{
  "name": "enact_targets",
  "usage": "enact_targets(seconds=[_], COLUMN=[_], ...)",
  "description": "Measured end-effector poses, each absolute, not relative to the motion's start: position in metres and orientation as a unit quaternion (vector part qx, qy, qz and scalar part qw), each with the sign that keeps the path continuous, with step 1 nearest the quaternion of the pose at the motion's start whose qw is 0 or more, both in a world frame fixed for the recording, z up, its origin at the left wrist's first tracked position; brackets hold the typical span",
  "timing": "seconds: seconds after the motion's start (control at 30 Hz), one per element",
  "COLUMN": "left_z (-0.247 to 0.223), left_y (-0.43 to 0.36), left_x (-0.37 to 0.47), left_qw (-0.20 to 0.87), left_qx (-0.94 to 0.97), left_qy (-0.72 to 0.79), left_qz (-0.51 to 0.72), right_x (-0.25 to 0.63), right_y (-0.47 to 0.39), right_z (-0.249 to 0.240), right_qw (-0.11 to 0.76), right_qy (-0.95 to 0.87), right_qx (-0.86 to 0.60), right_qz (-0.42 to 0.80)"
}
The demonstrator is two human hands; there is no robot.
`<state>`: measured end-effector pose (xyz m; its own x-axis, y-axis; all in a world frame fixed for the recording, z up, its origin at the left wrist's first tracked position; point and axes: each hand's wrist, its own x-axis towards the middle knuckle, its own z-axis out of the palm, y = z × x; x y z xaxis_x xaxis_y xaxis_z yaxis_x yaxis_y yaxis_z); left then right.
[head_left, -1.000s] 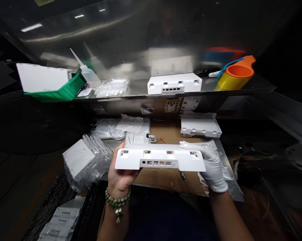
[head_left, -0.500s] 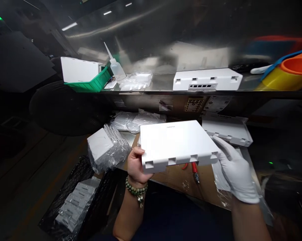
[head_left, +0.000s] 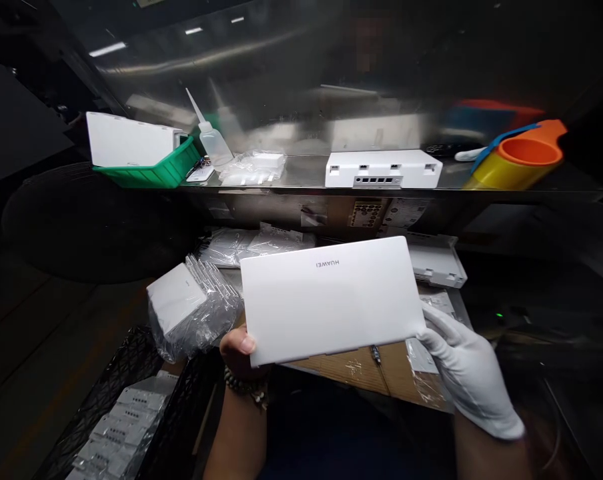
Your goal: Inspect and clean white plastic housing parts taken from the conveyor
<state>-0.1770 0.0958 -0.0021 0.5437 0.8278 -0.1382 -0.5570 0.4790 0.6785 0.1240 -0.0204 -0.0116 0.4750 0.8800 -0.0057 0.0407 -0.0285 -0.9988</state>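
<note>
One white housing (head_left: 333, 303), centre of frame, gripped at opposite lower corners by bare left hand (head_left: 240, 350) and gloved right hand (head_left: 464, 367), presumably so its lettered face (head_left: 331, 287) shows unobstructed; upper right of centre, a ported unit (head_left: 384, 168) rests on the shelf (head_left: 306, 179).

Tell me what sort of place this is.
Probably a factory assembly or packing workstation: a HUAWEI-marked white casing, plastic-wrapped white parts in a black crate, and a squeeze bottle on a metal shelf.

1. The white case (head_left: 331, 307) is tipping up, its port-lined edge dropping from sight, its broad face and the HUAWEI lettering (head_left: 327, 263) swinging into full view.
2. The left hand's (head_left: 239, 348) thumb is now resting on that face.
</note>
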Motion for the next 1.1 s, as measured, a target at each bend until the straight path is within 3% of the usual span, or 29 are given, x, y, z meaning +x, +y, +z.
enact_targets(seconds=[0.73,0.93,1.1], left_z=[-0.005,-0.004,-0.009], left_y=[0.114,0.112,0.122], left_x=[-0.162,-0.163,-0.168], left_qw=[0.788,0.798,0.718], left_qx=[0.156,0.201,0.328], left_qy=[0.309,0.281,0.332], left_qz=[0.51,0.494,0.516], right_x=[0.112,0.109,0.11], right_y=[-0.016,-0.018,-0.018], right_z=[-0.005,-0.005,-0.021], right_qw=[0.563,0.567,0.551], right_qy=[-0.361,-0.338,-0.368], right_qx=[-0.637,-0.637,-0.624], right_qz=[0.382,0.397,0.415])
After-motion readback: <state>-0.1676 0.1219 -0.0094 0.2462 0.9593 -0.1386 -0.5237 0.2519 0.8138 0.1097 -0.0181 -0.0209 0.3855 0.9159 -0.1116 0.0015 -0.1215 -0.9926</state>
